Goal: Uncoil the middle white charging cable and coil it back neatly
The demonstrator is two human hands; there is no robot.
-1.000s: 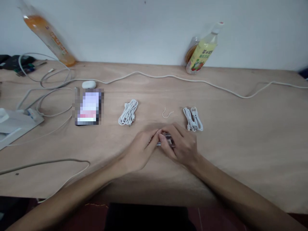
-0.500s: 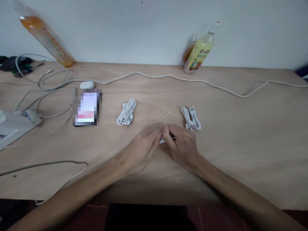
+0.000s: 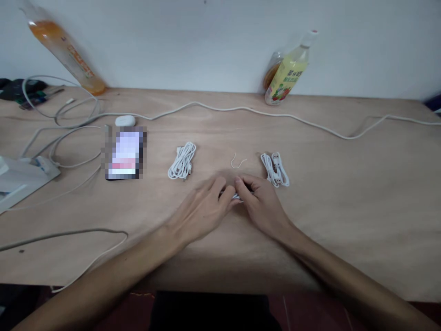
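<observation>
My left hand (image 3: pixel 210 204) and my right hand (image 3: pixel 260 202) meet near the middle of the wooden table (image 3: pixel 330 184). Between them they grip a white cable (image 3: pixel 236 196), mostly covered by the fingers. A thin white tie (image 3: pixel 237 162) lies curved on the wood just beyond my fingertips. To the left rests a coiled white cable bundle (image 3: pixel 182 161); a second coiled bundle (image 3: pixel 274 169) lies close beyond my right hand.
A phone (image 3: pixel 126 154) and a white case (image 3: pixel 125 121) lie at the left, near tangled cables. An orange bottle (image 3: pixel 65 55) and a yellow-labelled bottle (image 3: pixel 287 73) lean on the wall. A long white cord (image 3: pixel 241 109) crosses the table's back.
The fingers of my left hand have shifted and bent more around the cable, and more of the white cable shows between my hands. The bundles have stayed in place on the table.
</observation>
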